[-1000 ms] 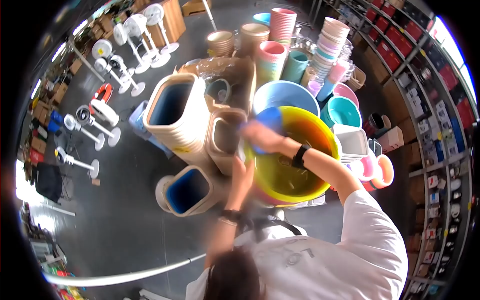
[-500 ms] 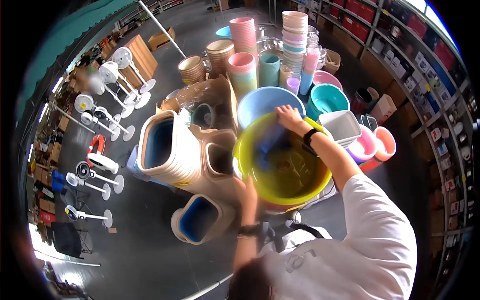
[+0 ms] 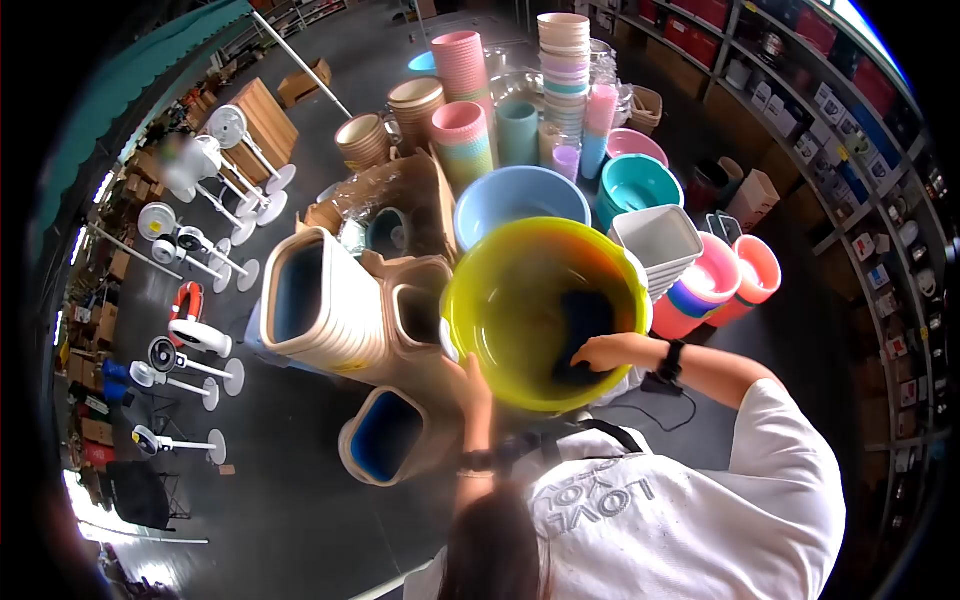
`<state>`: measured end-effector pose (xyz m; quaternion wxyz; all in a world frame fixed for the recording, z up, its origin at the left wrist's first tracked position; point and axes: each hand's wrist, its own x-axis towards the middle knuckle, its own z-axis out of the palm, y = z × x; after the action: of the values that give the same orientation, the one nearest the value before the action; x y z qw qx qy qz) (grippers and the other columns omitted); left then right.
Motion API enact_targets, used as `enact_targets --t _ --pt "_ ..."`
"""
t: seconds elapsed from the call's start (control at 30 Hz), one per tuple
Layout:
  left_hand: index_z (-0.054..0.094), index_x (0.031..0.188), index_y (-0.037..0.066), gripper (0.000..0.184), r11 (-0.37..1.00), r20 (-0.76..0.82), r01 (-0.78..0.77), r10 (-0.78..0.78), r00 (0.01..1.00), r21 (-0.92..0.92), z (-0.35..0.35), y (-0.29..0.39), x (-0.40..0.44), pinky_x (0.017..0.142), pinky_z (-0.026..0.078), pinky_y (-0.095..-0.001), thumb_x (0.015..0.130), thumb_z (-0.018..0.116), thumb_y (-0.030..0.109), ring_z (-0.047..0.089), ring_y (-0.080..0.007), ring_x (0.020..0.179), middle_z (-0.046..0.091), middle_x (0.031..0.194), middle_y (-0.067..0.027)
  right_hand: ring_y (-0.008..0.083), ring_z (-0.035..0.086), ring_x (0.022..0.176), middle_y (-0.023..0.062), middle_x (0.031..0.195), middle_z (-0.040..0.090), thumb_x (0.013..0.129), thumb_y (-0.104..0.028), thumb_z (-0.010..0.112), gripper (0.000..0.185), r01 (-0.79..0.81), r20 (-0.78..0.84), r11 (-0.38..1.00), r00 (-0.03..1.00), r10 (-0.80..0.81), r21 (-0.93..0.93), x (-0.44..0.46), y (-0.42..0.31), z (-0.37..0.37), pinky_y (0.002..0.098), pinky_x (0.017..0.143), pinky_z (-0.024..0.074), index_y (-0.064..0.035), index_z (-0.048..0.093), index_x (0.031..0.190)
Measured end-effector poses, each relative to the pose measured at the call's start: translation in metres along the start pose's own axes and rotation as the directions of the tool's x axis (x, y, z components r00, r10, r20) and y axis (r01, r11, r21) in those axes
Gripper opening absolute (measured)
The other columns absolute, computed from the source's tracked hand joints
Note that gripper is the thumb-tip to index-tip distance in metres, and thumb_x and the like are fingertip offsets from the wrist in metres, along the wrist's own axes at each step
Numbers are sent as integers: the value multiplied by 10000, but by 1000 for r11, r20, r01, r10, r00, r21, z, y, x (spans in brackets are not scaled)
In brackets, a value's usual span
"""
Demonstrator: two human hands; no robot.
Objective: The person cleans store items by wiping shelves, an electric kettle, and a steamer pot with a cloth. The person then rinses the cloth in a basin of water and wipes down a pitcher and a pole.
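Note:
A large yellow-green basin (image 3: 490, 300) with white handles is tilted up in front of me. My left hand (image 3: 470, 385) grips its rim at the lower left, by the white handle. Inside the basin, toward the lower right, my right hand (image 3: 615, 350) presses a dark blue cloth (image 3: 585, 322) against the inner wall. Motion blurs the cloth's outline. Behind the yellow basin stands a light blue basin (image 3: 520, 200), partly covered by it.
Nested cream bins (image 3: 345, 310) stand to the left, beside an open cardboard box (image 3: 440, 215). A teal basin (image 3: 640, 190), grey-white tubs (image 3: 660, 235) and pink buckets (image 3: 712, 270) are on the right. Stacked baskets (image 3: 462, 70) rise behind; shelving (image 3: 800, 165) lines the right side.
My right hand has moved with the blue cloth from the basin's top edge down to its lower right interior. The left hand stays on the rim. The view has shifted slightly.

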<state>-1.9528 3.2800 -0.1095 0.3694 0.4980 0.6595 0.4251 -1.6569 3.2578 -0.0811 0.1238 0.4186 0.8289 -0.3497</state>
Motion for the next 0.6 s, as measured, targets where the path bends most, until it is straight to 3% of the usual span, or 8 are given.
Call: enact_targets --t 0.07,0.17,0.27,0.37,0.43,0.5,0.57,0.6 --pt "201 1406 -143 709 1000 12 22 -22 1000 -4 -5 16 -3 1108 245 -417 936 470 315 326 -396 1345 314 1432 -326 370 557 1108 203 1202 573 768 -280 682 678 5 323 997 946 -31 83 45 12 -19 412 926 444 -98 430 1370" --pt "232 1397 -134 676 1000 20 -10 9 1000 28 -7 16 1 1105 249 -417 922 490 274 357 -397 1322 341 1411 -325 359 505 1182 214 1316 472 659 -244 788 889 -161 326 958 916 235 -236 81 -2 -42 456 947 441 -155 340 1423" --pt "213 1405 -129 698 997 33 5 -8 999 77 -6 8 4 1108 245 -412 946 478 325 321 -412 1340 300 1434 -330 402 448 1225 224 1358 393 607 -213 828 940 3 92 925 995 35 -379 123 24 -68 493 969 427 -149 348 1412" --pt "202 1418 -115 706 990 30 -63 60 998 123 -5 -3 8 1108 252 -406 961 460 357 306 -421 1348 274 1453 -328 436 446 1186 236 1323 403 596 -184 838 869 -127 -221 952 973 65 -277 148 54 -104 496 945 449 -113 415 1352" --pt "296 1339 -171 651 995 -11 -68 69 998 72 -4 10 7 1093 252 -442 962 465 332 356 -460 1286 339 1371 -378 424 452 1179 259 1266 455 662 -228 802 781 -146 -493 988 865 98 -59 167 80 -105 486 949 442 -50 432 1325" --pt "318 1338 -146 645 990 -28 -114 117 993 81 6 -12 14 1068 282 -455 955 475 348 379 -465 1251 373 1344 -365 445 436 1196 276 1275 470 769 -308 711 719 -436 -795 899 557 240 -34 184 57 -51 482 929 456 10 412 1340" --pt "302 1351 -132 700 981 -74 -186 190 979 58 7 -10 17 1049 302 -462 928 508 387 396 -463 1229 393 1323 -357 518 390 1205 301 1389 377 898 -420 503 686 -685 -577 676 678 455 -272 199 21 -17 570 937 405 34 364 1393" --pt "308 1347 -120 689 984 -78 -147 156 985 102 8 -11 17 1040 310 -466 924 512 384 407 -468 1212 406 1308 -352 508 386 1208 312 1352 402 912 -400 478 666 -665 -484 744 673 559 -64 191 -24 -21 594 936 378 63 370 1379"
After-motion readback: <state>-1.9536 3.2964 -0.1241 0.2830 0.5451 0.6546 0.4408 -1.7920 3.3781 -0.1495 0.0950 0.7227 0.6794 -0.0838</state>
